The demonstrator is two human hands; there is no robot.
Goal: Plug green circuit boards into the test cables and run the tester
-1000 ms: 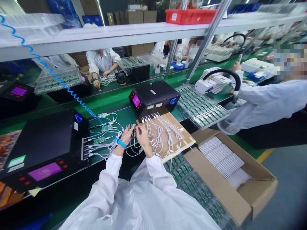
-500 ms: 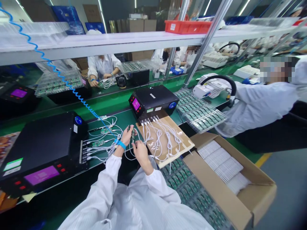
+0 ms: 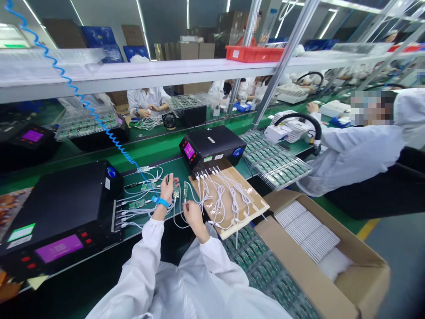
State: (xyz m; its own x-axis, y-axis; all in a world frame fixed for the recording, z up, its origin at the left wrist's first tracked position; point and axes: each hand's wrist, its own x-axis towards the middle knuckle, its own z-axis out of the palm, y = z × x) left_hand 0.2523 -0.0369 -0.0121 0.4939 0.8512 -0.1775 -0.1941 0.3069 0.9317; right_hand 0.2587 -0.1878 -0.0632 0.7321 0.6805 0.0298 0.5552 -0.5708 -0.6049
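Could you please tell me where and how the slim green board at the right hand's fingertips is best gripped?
Probably best to pinch the slim green board by its long edges toward the far end, coming from above: it is narrow, that end is uncovered, and the right hand is at its near end, where a white plug appears to meet it.

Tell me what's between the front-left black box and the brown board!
The head view shows green circuit boards, white cables, the left hand with its blue wristband, and the right hand there.
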